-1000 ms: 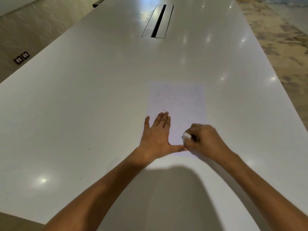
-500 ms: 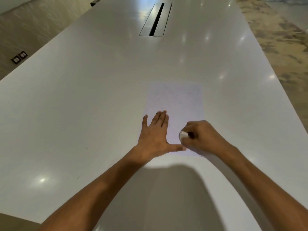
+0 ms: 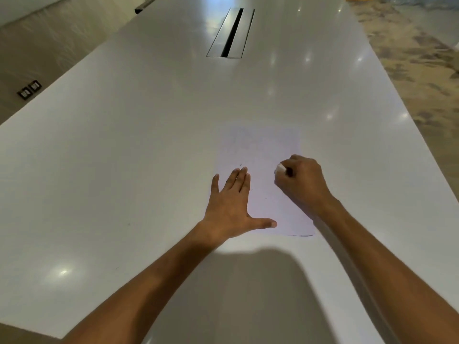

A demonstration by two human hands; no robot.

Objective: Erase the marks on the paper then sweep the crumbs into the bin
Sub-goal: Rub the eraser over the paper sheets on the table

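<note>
Eraser mostly hidden in grip

A long, glossy white table carries the scene, with ceiling lights reflected on its surface. A sheet of paper lies flat on it near the close end — faint marks and a few dark crumbs on it. Farther along the middle, a metal cable slot is set flush into the top

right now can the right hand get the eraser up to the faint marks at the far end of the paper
Probably yes. The right hand grips the eraser mid-sheet, and the far part of the paper lies bare ahead of it. The left hand presses flat on the near left edge, out of that path.
</note>
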